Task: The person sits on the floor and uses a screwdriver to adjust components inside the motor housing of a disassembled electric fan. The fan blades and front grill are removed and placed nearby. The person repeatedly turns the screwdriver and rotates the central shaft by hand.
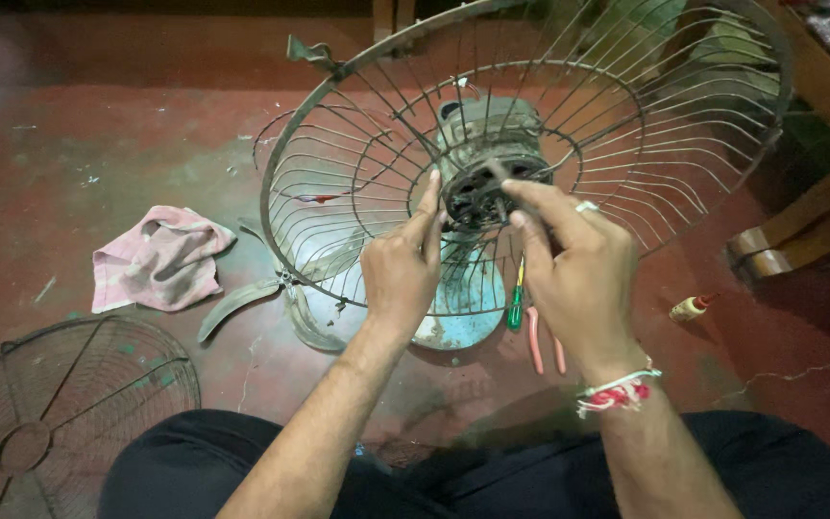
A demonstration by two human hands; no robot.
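Your left hand (401, 269) and right hand (573, 264) both pinch the dark hub (480, 192) at the centre of the wire guard (357, 115), fingers closed on it. The guard stands tilted over the fan base (463, 308) on the floor (98, 144), with a screwdriver (516, 306), pliers (536, 341) and pink cloth (160, 259) nearby.

A home floor used for repairs: worn red floor (127, 154), wooden furniture (809, 231), scattered pliers (542, 344).

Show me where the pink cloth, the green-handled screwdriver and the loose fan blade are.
pink cloth (158, 259), head view, middle of the crumpled fabric.
green-handled screwdriver (515, 312), head view, on the handle.
loose fan blade (232, 306), head view, on one blade.
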